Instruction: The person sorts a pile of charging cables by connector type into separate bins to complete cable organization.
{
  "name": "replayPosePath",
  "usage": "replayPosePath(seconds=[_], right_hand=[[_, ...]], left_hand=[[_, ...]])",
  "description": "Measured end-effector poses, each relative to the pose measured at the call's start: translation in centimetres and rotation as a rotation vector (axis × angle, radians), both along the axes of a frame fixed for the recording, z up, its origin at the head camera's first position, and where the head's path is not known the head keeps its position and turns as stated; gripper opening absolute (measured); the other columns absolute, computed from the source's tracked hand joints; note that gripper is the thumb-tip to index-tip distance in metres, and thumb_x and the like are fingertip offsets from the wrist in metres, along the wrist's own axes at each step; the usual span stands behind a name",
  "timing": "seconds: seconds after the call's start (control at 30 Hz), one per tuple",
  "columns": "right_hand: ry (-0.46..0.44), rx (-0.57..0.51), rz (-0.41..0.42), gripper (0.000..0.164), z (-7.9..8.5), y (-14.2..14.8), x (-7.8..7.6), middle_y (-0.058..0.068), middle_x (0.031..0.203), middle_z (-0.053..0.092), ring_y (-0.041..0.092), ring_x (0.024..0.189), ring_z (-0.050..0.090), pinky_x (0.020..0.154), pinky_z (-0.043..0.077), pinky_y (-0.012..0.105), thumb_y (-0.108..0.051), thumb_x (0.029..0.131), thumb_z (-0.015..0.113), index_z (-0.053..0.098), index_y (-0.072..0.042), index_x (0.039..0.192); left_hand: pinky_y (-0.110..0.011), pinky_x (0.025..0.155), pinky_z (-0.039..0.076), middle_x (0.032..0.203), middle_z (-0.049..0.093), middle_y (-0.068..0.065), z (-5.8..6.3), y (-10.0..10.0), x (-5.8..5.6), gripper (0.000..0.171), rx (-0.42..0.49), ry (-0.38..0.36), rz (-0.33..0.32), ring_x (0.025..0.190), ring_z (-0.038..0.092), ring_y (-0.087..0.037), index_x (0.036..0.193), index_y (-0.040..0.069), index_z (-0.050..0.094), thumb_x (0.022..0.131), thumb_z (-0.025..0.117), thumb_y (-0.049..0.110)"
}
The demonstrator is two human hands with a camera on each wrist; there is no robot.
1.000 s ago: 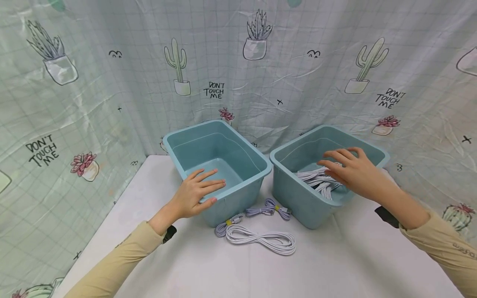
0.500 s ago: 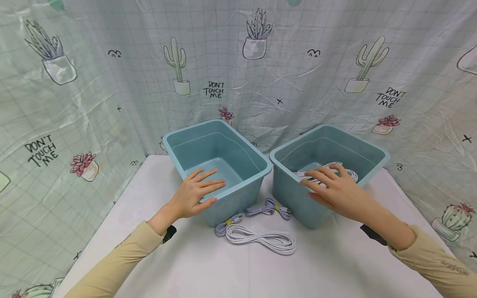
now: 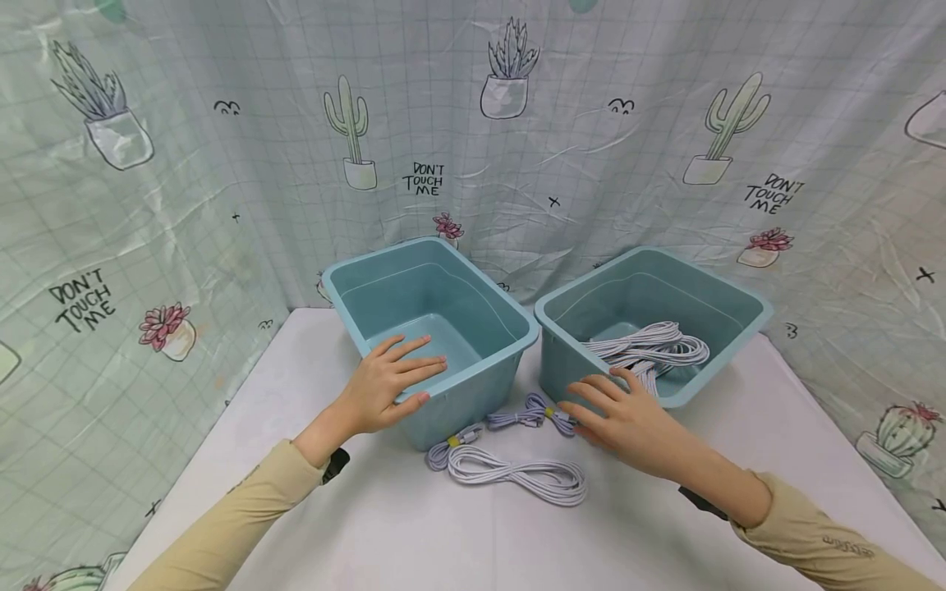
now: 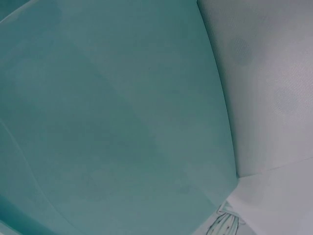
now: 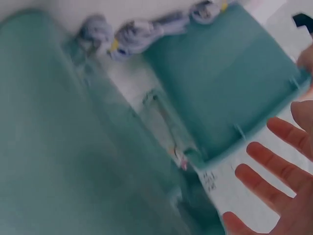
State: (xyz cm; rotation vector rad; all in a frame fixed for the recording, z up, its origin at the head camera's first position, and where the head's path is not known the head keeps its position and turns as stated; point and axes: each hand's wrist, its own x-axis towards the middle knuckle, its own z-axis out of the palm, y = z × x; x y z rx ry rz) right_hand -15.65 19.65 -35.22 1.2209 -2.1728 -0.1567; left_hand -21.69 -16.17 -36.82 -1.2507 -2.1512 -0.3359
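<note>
My left hand (image 3: pixel 388 386) rests with spread fingers over the near rim of the left blue bin (image 3: pixel 480 369). No cable is in that bin. My right hand (image 3: pixel 628 419) is in the air in front of the right blue bin (image 3: pixel 572 369), fingers relaxed and holding nothing. Its fingertips overlap a purple cable bundle (image 3: pixel 550 413) with a yellow tie in the head view. Beside that lies another purple bundle (image 3: pixel 510 419). A third purple bundle (image 3: pixel 442 453) sits at the left bin's foot. Nearest the front is a white coiled cable (image 3: pixel 517 476).
Several white cable coils (image 3: pixel 650 349) lie inside the right bin. Both bins stand close together on a white-covered table (image 3: pixel 473 550). Behind and at the sides hangs a curtain (image 3: pixel 473 164) printed with cacti.
My right hand has moved from over the right bin, leftward and toward me, to in front of it above the purple bundles. The left hand has stayed still.
</note>
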Motion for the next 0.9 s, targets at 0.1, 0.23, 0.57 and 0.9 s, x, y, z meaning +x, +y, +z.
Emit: replayPosePath(seconds=[0.1,0.23,0.57,0.9], right_hand=[[-0.008,0.004,0.014,0.047,-1.2,-0.4,0.1,0.003,0.105,0.058,0.022,0.098,0.052,0.078,0.044,0.049,-0.039,0.098,0.018,0.06,-0.02,0.108],[-0.013,0.026,0.016,0.05,-2.5,-1.0,0.1,0.002,0.106,0.058,0.02,0.099,0.051,0.08,0.042,0.047,-0.039,0.098,0.014,0.058,-0.02,0.109],[-0.059,0.105,0.017,0.029,-5.2,-2.3,0.7,0.0,0.112,0.056,0.019,0.104,0.051,0.082,0.041,0.043,-0.038,0.091,0.047,0.055,-0.022,0.113],[-0.167,0.192,-0.006,0.045,-7.8,-2.8,0.6,-0.002,0.115,0.054,0.017,0.104,0.049,0.083,0.044,0.046,-0.041,0.08,0.062,0.052,-0.022,0.119]], left_hand=[[-0.048,0.102,0.03,0.118,0.061,0.002,0.0,0.0,0.0,0.041,-0.004,-0.005,0.005,0.121,0.046,-0.026,0.119,0.017,0.059,0.092,0.037,0.039],[-0.048,0.102,0.031,0.117,0.062,0.002,0.0,0.0,0.0,0.042,-0.001,-0.003,0.005,0.121,0.046,-0.025,0.118,0.017,0.059,0.093,0.036,0.039],[-0.05,0.099,0.033,0.117,0.062,0.001,0.0,0.0,0.1,0.044,0.005,0.002,0.002,0.121,0.047,-0.026,0.118,0.016,0.06,0.094,0.032,0.042],[-0.049,0.1,0.032,0.116,0.062,0.001,0.0,0.1,0.1,0.048,0.01,0.003,-0.003,0.12,0.048,-0.027,0.118,0.016,0.06,0.094,0.028,0.044]])
